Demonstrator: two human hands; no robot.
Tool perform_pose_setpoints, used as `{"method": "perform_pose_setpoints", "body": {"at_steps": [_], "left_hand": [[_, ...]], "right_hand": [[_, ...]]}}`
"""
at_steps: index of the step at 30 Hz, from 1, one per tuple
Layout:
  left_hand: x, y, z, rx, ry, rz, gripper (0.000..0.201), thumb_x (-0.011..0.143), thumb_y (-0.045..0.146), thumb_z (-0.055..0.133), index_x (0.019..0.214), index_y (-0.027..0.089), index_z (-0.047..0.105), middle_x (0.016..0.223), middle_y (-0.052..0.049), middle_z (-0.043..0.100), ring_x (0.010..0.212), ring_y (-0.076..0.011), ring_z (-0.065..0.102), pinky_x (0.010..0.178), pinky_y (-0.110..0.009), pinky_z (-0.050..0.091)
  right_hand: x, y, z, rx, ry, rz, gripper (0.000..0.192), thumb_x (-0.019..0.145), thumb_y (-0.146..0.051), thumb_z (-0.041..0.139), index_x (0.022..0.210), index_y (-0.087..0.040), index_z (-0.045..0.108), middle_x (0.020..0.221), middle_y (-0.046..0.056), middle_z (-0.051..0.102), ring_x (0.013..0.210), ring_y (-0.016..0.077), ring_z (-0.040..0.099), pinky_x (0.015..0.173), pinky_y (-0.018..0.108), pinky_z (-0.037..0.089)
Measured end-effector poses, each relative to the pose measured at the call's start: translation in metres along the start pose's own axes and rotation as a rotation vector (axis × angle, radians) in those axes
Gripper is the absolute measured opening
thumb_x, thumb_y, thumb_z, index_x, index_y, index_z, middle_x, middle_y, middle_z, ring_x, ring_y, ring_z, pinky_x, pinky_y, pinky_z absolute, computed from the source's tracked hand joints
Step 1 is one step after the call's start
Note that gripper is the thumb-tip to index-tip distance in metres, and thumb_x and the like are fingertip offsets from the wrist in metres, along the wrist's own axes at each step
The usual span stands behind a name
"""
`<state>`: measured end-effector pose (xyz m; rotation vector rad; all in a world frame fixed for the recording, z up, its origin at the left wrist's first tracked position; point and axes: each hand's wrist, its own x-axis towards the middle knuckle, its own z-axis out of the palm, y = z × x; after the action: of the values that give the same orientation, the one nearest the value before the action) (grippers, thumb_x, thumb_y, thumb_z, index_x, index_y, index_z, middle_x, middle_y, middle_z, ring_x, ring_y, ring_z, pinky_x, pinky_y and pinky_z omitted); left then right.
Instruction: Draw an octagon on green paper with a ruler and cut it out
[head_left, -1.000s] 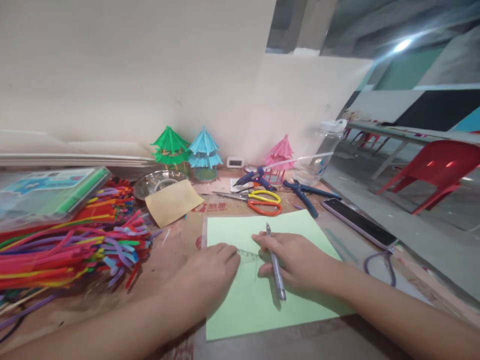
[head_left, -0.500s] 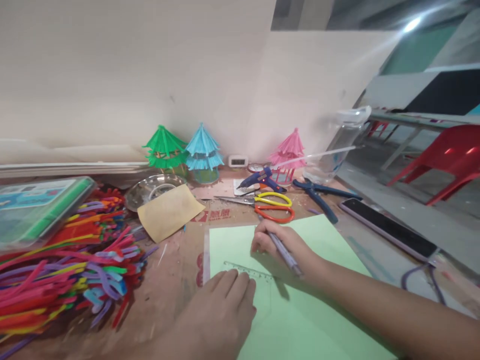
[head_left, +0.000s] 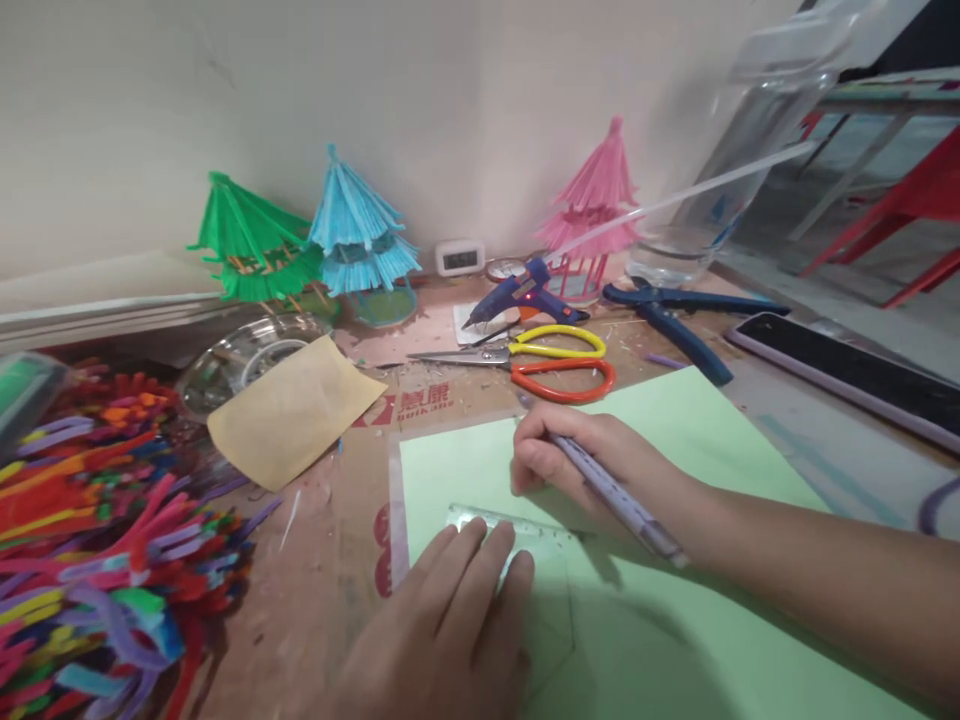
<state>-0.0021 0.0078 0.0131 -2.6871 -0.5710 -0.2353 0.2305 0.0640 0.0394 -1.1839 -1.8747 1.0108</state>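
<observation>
The right hand (head_left: 577,460) grips a pen (head_left: 615,492), tip on the green paper (head_left: 697,430). The left hand (head_left: 450,630), fingers extended flat, presses a clear ruler (head_left: 517,523) onto the paper. Scissors (head_left: 555,360) lie just beyond.

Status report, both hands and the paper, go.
Left hand flat on clear ruler. Right hand gripping pen over green paper. Scissors just beyond the sheet.
</observation>
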Motion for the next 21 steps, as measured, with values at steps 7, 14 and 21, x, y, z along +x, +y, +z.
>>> {"method": "perform_pose_setpoints", "body": {"at_steps": [7, 14, 21], "left_hand": [[0.006, 0.0, -0.007, -0.021, 0.05, -0.042, 0.042, 0.105, 0.027, 0.032, 0.13, 0.012, 0.062, 0.132, -0.013, 0.07, 0.123, -0.0287, 0.063, 0.108, -0.043, 0.046], [0.009, -0.005, -0.012, 0.01, 0.038, -0.048, 0.038, 0.107, 0.025, 0.033, 0.13, 0.015, 0.063, 0.135, -0.008, 0.068, 0.126, -0.0249, 0.06, 0.117, -0.041, 0.033], [0.001, -0.006, -0.006, 0.006, 0.049, -0.028, 0.041, 0.108, 0.024, 0.033, 0.139, 0.015, 0.059, 0.141, -0.008, 0.064, 0.132, -0.025, 0.056, 0.123, -0.043, 0.028]], "right_hand": [[-0.001, -0.001, -0.001, -0.009, -0.005, 0.02, 0.023, 0.096, -0.039, 0.05, 0.081, -0.023, 0.057, 0.073, 0.001, 0.071, 0.061, 0.0155, 0.064, 0.055, 0.025, 0.048], [-0.001, -0.002, -0.003, 0.001, -0.003, 0.031, 0.021, 0.097, -0.034, 0.052, 0.082, -0.022, 0.058, 0.074, 0.0, 0.072, 0.064, 0.0141, 0.064, 0.06, 0.024, 0.049], [0.0, 0.0, -0.001, -0.003, -0.007, 0.047, 0.022, 0.097, -0.036, 0.052, 0.081, -0.023, 0.059, 0.073, 0.0, 0.071, 0.064, 0.0155, 0.065, 0.058, 0.026, 0.048]]}}
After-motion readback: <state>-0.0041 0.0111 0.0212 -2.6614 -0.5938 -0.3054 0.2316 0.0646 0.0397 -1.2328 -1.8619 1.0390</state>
